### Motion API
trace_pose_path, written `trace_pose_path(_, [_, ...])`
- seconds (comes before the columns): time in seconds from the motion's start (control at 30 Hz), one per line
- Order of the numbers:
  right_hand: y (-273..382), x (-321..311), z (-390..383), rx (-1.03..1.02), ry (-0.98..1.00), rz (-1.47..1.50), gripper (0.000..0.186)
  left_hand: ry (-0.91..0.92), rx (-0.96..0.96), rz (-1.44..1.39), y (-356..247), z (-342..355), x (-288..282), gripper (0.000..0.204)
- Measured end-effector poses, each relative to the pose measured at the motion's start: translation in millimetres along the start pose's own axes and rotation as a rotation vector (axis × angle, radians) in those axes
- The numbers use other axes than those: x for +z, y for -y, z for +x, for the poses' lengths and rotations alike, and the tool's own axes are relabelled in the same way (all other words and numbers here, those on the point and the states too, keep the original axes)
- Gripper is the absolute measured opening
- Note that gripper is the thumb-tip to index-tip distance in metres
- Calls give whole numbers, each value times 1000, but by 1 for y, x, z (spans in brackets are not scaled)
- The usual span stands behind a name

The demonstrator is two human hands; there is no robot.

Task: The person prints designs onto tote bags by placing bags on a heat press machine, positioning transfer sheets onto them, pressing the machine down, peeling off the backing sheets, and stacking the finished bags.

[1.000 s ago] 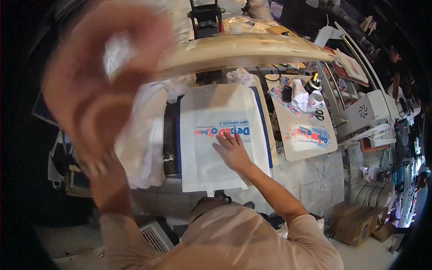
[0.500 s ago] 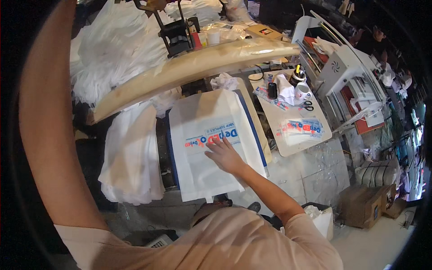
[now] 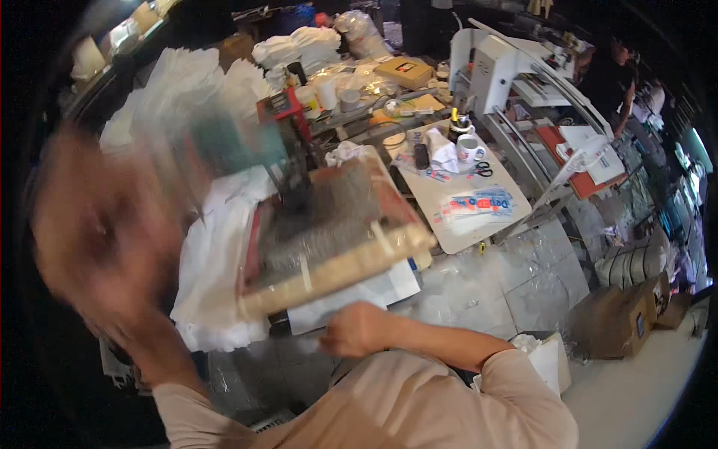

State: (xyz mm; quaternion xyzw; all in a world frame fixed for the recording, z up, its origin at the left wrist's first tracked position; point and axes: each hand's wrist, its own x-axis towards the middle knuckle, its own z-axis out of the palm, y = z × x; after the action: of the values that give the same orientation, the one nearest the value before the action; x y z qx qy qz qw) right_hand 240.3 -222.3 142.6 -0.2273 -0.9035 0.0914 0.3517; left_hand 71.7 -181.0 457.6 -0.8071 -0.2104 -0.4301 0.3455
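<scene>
The white sheet [image 3: 359, 295] lies beneath the plate [image 3: 321, 217], directly in front of the person; only its front part shows, past the plate's tan edge [image 3: 336, 271]. Just beside this part is the right hand [image 3: 357, 329], knuckles upward. Its fingers are mostly hidden from me, so I cannot tell if they are closed or pinch something. The left hand [image 3: 112, 224] is raised at the left, near a green thing [image 3: 239, 146]. Both are strongly blurred, and I cannot tell if this hand is wide, narrow or holding.

Left of the plate there is a white pile [image 3: 213, 269]. To the right lies a board [image 3: 452, 239], and on it I see a mug [image 3: 470, 150], scissors [image 3: 483, 170], a pen cup [image 3: 458, 129] and a white cloth [image 3: 441, 152]. Beyond the board stands a machine [image 3: 495, 72]; a carton [image 3: 609, 322] sits on the floor [image 3: 628, 396] at the right.
</scene>
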Motion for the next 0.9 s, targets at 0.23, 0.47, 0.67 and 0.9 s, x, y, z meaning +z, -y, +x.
trace_pose_path(0.23, [44, -81, 1, -110, -646, 38, 34, 846, -474, -1179, -120, -194, 75, 23])
trace_pose_path(0.47, [22, -19, 11, 277, -315, 286, 44, 672, -499, -831, -167, -264, 88, 26])
trace_pose_path(0.67, [-2, 8, -15, 372, -223, 345, 41, 548, -492, -719, -165, -272, 108, 27])
trace_pose_path(0.9, [-6, 11, -10, 541, -579, 414, 29, 817, -962, -1297, -111, -259, 116, 19])
